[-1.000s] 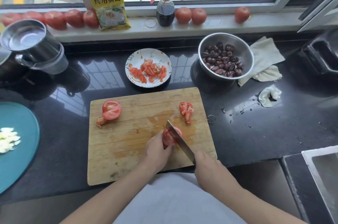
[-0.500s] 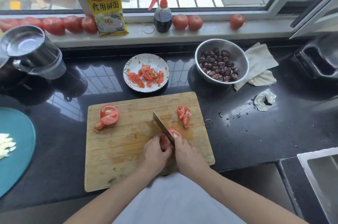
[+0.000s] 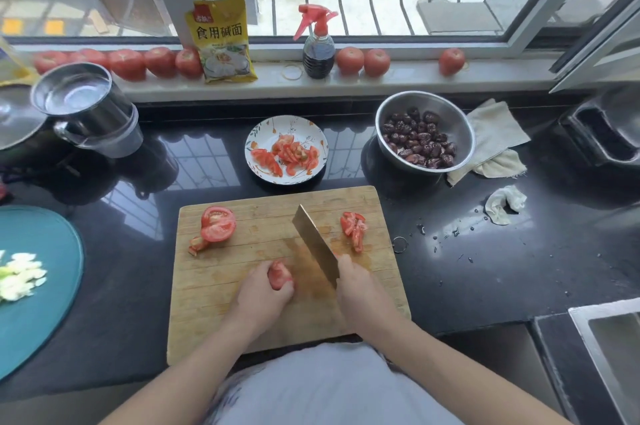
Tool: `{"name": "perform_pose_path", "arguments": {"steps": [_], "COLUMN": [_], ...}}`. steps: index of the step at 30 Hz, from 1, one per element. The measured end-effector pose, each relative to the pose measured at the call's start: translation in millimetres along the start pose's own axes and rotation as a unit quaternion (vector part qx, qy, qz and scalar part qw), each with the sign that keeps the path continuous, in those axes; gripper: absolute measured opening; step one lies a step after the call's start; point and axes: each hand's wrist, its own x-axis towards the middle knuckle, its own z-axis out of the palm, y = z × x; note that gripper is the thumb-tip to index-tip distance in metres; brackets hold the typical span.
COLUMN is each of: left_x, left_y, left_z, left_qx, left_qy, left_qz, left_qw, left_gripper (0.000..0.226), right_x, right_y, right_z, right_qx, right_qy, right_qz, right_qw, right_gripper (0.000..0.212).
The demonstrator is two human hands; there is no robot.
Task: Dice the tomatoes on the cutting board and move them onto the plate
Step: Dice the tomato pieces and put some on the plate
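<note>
A wooden cutting board (image 3: 242, 320) lies on the dark counter in front of me. My left hand (image 3: 261, 296) grips a tomato piece (image 3: 278, 277) near the board's middle. My right hand (image 3: 360, 289) holds a cleaver (image 3: 313, 242), its blade angled up and away over the board, apart from the piece. A tomato half with a scrap (image 3: 216, 225) rests at the board's far left. A small pile of cut tomato (image 3: 354, 228) lies at the far right. Behind the board a patterned plate (image 3: 254, 135) carries tomato slices (image 3: 287, 154).
A steel bowl of dark dates (image 3: 424, 133) and a cloth (image 3: 495, 133) sit back right. A steel pot (image 3: 83, 109) stands back left, a teal tray (image 3: 38, 293) with white cuttings at left. Whole tomatoes (image 3: 159, 60), a yellow packet (image 3: 221, 39) and spray bottle (image 3: 318, 46) line the sill. A sink (image 3: 613, 352) is at right.
My left hand slid the tomato piece leftward on the board. The cleaver separated from it and now sits to its right with the blade pointing away. The head view tilted slightly.
</note>
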Motion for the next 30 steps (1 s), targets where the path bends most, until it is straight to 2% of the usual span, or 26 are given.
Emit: {"name": "perform_pose_path", "arguments": {"steps": [3,5,7,9,11,14,16,18,21,23,24,28,30], "left_x": [4,5,2,-3,-9,-12,-7,2,12,14,15,21,18], "left_y": [-20,-20,-5,22,53,88,94,95,96,93,89,68,59], "left_z": [-36,-49,-48,-34,-5,38,55,60,59,53,47,18,9], "left_qx": [0.064,0.123,0.237,0.297,0.254,0.135,0.14,0.177,0.179,0.226,0.267,0.415,0.423], "left_qy": [-0.032,-0.048,-0.009,0.019,-0.015,-0.069,-0.028,0.013,-0.01,-0.052,-0.075,-0.153,-0.178], "left_qz": [-0.014,-0.019,0.01,0.053,0.062,0.001,-0.006,0.017,0.088,0.166,0.216,0.386,0.403], "left_qw": [0.997,0.991,0.971,0.953,0.965,0.989,0.99,0.984,0.98,0.959,0.936,0.809,0.792], "left_gripper": [0.065,0.064,0.057,0.066,0.089,0.115,0.112,0.096,0.066,0.059,0.06,0.074,0.08], "right_x": [-17,-25,-30,-32,-34,-36,-38,-41,-43,-44,-45,-45,-44], "right_y": [10,17,24,31,38,45,50,53,57,59,60,62,62], "right_z": [-5,-11,-17,-23,-28,-37,-40,-41,-39,-38,-37,-34,-30], "right_qx": [0.038,0.048,0.052,0.062,0.063,0.066,0.068,0.06,0.055,0.056,0.056,0.042,0.037], "right_qy": [0.02,0.035,0.055,0.074,0.091,0.097,0.097,0.094,0.082,0.078,0.075,0.062,0.052], "right_qz": [0.019,0.023,0.029,0.04,0.041,0.049,0.048,0.048,0.055,0.057,0.061,0.07,0.071], "right_qw": [0.999,0.998,0.997,0.995,0.993,0.992,0.992,0.993,0.994,0.994,0.994,0.995,0.995], "right_gripper": [0.019,0.02,0.023,0.023,0.018,0.013,0.019,0.021,0.021,0.026,0.028,0.027,0.021]}}
